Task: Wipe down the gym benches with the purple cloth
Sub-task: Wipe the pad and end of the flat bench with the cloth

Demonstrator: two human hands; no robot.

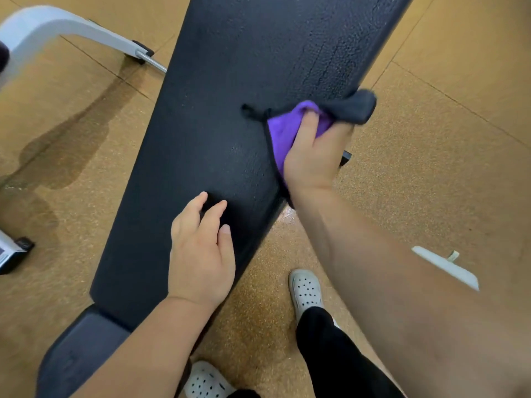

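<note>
— Where is the purple cloth (290, 126)?

— At the right edge of the black padded desk (218, 116), bunched in the right hand (311, 156), whose fingers are closed around it. One dark corner of the cloth sticks out past the desk's edge.

— And the left hand (201, 254)?

— It rests flat on the desk pad nearer the person, fingers spread, holding nothing.

— Anything beside the desk?

— Two white perforated clogs (306, 288) stand on the tan floor (431, 168) just right of it; a white frame leg (71, 27) lies to its left.
</note>
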